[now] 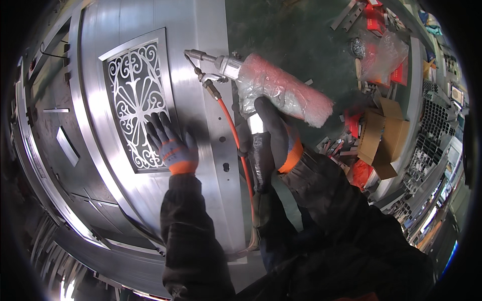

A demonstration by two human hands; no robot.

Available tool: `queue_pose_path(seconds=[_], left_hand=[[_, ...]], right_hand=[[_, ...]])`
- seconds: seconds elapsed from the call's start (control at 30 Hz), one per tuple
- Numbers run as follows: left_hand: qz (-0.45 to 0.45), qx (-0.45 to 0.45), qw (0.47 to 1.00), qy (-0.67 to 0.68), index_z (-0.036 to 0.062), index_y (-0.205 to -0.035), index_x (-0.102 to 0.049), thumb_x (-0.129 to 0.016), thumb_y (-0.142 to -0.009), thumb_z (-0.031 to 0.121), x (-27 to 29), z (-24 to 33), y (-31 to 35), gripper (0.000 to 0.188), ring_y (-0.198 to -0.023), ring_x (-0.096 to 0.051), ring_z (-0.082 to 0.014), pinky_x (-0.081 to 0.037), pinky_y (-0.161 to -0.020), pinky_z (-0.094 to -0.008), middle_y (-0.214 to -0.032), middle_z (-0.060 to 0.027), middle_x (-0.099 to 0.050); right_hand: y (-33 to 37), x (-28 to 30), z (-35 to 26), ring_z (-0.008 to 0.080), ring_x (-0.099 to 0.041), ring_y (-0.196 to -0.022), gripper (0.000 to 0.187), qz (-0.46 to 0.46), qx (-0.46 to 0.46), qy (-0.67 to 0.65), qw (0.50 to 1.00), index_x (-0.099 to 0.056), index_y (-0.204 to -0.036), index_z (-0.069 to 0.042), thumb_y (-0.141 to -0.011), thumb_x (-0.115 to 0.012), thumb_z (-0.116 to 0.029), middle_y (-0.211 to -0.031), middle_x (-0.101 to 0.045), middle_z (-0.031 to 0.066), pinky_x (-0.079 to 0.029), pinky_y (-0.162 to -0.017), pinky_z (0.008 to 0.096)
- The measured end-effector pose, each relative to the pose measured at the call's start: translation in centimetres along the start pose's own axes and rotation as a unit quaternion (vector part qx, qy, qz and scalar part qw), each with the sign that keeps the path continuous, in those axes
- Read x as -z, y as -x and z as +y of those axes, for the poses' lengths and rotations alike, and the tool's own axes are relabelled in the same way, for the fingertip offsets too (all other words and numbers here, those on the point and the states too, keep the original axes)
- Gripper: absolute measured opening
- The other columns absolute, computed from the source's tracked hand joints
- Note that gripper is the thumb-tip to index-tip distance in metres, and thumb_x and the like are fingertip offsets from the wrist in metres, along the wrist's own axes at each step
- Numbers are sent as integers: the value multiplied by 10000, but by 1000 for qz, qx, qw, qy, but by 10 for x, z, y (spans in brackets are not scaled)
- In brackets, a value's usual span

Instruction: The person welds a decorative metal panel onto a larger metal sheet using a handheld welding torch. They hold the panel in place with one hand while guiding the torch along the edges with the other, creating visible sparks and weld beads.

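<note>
My left hand point(172, 145), in a grey glove with an orange cuff, lies flat on a silver metal door panel point(195, 30). Its fingers are stretched over the lower right side of a scrolled metal grille point(138, 100) set in the panel. My right hand point(273, 133), gloved alike, is closed round the dark, wrapped handle of an air tool point(231, 66). Pinkish bubble wrap point(286, 90) covers the tool's thick body, and its metal nose points left over the panel. A red hose point(232, 123) runs from a brass fitting beside the nose down past the panel's right edge.
At the right, an open cardboard box point(384, 133) stands among red packages and scattered metal bits. Clear plastic bags point(384, 52) lie farther back. Stacked metal profiles point(429, 130) line the far right. Another metal frame point(45, 165) lies at the left.
</note>
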State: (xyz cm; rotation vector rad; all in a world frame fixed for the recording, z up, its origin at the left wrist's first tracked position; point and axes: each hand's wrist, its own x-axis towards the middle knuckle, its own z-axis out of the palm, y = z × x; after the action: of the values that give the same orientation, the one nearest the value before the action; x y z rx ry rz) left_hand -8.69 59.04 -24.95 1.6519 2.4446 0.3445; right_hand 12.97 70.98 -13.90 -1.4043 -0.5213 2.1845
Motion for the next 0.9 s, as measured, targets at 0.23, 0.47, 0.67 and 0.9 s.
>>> queue_pose_path(seconds=[0.23,0.47,0.67,0.9], left_hand=[[-69,-38,997,-29,14,-1614,-205,-624,-868,410,-23,-11,-47,943,-1555,-126,-436,-43,-1255,-555,-1686,-200,-181],[-98,-29,995,-19,16,-1614,-188,-645,-845,439,-22,0,-54,990,-1553,-124,-443,-59,-1249,-567,-1684,-204,-173],[-97,-28,995,-9,15,-1599,-229,-641,-851,470,-22,-5,-52,968,-1546,-130,-459,-72,-1242,-582,-1679,-211,-182],[-94,-30,995,4,-20,-1563,-306,-659,-838,484,-20,-8,-51,950,-1543,-138,-464,-70,-1242,-584,-1674,-218,-194]], right_hand=[[-21,-8,-11,205,-616,-584,532,-32,-41,25,998,-594,-1191,47,-1025,-478,-445,-686,-633,137,-507,-576,327],[-42,-15,-1,188,-615,-593,511,-8,-81,41,996,-607,-1168,33,-1003,-483,-435,-671,-634,119,-493,-587,305],[-40,-21,2,178,-629,-599,478,3,-118,73,990,-592,-1192,50,-1015,-463,-375,-720,-655,117,-516,-568,315],[-32,-15,29,160,-607,-612,509,-46,-18,59,997,-664,-807,-32,-1031,-505,-459,-685,-648,81,-487,-622,313]])
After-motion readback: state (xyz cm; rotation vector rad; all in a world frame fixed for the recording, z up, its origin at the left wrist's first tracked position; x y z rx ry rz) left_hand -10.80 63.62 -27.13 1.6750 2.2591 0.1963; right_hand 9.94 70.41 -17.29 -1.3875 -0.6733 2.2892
